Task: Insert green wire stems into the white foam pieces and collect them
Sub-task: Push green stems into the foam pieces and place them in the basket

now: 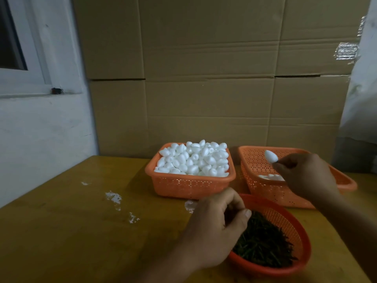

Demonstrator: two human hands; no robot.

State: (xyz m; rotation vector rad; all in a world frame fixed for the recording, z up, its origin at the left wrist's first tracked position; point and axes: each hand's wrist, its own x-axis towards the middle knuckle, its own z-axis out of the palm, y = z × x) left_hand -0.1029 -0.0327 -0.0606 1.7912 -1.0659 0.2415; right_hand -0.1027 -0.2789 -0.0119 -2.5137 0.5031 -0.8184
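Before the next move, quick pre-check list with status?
1. Right hand pinches a white egg-shaped foam piece: ok.
2. Green wire stem seated in that piece: cannot tell, the fingers hide it.
3. Piece is over the nearly empty orange perforated collection basket: ok.
4. Left hand at the round orange basket of green stems: ok.
5. Left hand has a stem pinched: cannot tell.
6. Square orange basket of loose foam pieces stocked: ok.

2 bare forearms and hands; no sleeves, rings or gloves visible.
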